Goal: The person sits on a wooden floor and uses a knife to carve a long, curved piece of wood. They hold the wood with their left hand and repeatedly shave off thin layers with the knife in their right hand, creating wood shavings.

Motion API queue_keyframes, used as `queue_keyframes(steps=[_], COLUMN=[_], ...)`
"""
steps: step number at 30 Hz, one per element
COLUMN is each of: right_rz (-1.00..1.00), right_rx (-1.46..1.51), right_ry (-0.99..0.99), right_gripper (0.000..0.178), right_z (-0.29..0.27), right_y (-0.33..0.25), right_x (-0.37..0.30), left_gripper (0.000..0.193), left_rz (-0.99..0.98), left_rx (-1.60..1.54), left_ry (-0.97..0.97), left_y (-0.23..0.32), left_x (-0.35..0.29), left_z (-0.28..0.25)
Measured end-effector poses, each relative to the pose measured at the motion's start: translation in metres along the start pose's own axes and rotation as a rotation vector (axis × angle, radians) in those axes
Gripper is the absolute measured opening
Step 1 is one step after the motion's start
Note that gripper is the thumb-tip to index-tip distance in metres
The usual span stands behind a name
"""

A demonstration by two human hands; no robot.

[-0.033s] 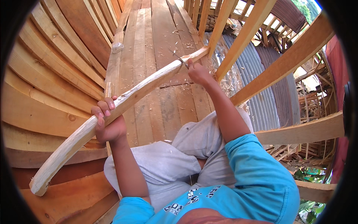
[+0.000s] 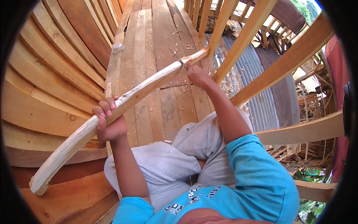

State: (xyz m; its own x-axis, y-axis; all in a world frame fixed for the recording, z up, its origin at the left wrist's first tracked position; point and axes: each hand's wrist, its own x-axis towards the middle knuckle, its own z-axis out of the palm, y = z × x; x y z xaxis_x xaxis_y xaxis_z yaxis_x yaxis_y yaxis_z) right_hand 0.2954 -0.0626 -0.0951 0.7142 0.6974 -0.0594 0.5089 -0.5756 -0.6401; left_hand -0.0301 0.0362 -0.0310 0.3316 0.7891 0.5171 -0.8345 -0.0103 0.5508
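Observation:
A long pale wooden pole point(image 2: 149, 87), stripped and whittled, slants from the lower left up to the railing at the upper right. My left hand point(image 2: 111, 121) is wrapped round its lower half, fingers over the top. Near the far end, my right hand point(image 2: 198, 75) is closed on a knife point(image 2: 178, 58), its thin dark blade lying across the top of the pole. The handle is mostly hidden in my fist. Just beyond the blade the wood shows a fresh, rough cut.
I sit cross-legged on a plank floor point(image 2: 169, 108) strewn with wood shavings. Upright boards point(image 2: 48, 95) form a wall on the left. A slatted wooden railing point(image 2: 279, 63) runs along the right, with corrugated metal sheets point(image 2: 257, 82) beyond it. A small clear plastic item point(image 2: 118, 47) lies by the wall.
My right hand and the knife have shifted very slightly back toward me along the pole. My left hand and the pole have barely moved.

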Motion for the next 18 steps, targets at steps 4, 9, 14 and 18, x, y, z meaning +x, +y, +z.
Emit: queue_keyframes(steps=[4,9,14,18], right_rz=[-0.175,-0.013,-0.023,-0.076], right_rx=[0.118,0.084,-0.044,-0.109], right_ry=[-0.213,-0.201,-0.01,0.047], right_gripper=[0.056,0.061,0.066,0.057], right_z=[0.013,-0.009,0.005,0.007], right_y=[0.018,0.027,-0.039,-0.082], right_x=[-0.005,0.001,-0.019,-0.043], left_gripper=[0.021,0.025,0.028,0.026], left_rz=[-0.003,0.006,0.023,0.037], left_rx=[-0.012,-0.003,0.032,0.008], left_ry=[-0.066,-0.123,-0.156,-0.145], left_y=[0.001,0.001,0.004,0.005], left_x=[0.0,0.004,0.005,0.005], left_z=[-0.006,-0.01,-0.009,-0.012])
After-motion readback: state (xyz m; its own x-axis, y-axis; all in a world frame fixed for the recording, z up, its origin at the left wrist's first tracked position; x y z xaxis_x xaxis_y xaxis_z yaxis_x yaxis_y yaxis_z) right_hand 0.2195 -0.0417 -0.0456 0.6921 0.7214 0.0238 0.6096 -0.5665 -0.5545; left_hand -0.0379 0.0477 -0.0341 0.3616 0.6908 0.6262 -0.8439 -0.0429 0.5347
